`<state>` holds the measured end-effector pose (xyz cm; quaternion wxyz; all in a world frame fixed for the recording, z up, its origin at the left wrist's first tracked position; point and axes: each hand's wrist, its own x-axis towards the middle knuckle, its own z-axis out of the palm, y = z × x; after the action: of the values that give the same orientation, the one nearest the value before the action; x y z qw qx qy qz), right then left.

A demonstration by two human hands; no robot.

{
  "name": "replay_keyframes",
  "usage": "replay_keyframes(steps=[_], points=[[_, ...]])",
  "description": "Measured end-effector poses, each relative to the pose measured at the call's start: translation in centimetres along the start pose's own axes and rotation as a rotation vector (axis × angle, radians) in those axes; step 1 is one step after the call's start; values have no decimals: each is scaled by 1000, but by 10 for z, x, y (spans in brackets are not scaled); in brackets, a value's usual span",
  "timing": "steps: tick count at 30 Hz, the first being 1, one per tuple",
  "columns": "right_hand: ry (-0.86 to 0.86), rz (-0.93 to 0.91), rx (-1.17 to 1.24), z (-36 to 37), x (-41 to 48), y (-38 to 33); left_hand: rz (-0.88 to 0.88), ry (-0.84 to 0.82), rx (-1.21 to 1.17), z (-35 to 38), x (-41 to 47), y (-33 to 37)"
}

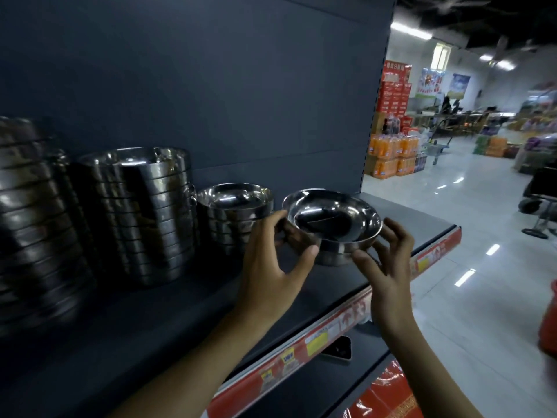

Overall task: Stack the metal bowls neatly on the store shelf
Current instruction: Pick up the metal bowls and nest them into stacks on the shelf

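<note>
A shiny metal bowl (334,217) sits tilted on top of another bowl near the right end of the dark shelf (168,315). My left hand (271,260) touches its left side with thumb and fingers spread around the rim. My right hand (388,260) cups its right side, fingers apart. To the left stands a short stack of bowls (235,212), then a tall stack (141,212), and a still taller stack (33,224) at the far left.
The shelf's front edge carries a red price strip (331,330). A dark back panel (211,86) rises behind the stacks. To the right lies a glossy store aisle (467,236) with orange drink packs (391,158) and red boxes.
</note>
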<state>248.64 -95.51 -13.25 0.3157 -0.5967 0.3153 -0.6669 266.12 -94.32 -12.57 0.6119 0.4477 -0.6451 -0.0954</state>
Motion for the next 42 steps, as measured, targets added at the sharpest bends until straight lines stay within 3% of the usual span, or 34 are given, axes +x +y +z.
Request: replay_keyframes(steps=[5, 11, 26, 30, 36, 42], points=[[34, -158, 144, 52, 27, -5, 271, 226, 143, -18, 23, 1], [-59, -136, 220, 117, 65, 4, 241, 376, 292, -39, 35, -12], [-204, 156, 323, 152, 104, 63, 84, 299, 514, -39, 36, -45], [-102, 168, 263, 147, 97, 71, 72, 328, 632, -40, 34, -47], [-280, 216, 192, 144, 86, 82, -43, 311, 688, -30, 26, -47], [-244, 166, 98, 145, 78, 78, -76, 285, 735, -28, 26, -53]])
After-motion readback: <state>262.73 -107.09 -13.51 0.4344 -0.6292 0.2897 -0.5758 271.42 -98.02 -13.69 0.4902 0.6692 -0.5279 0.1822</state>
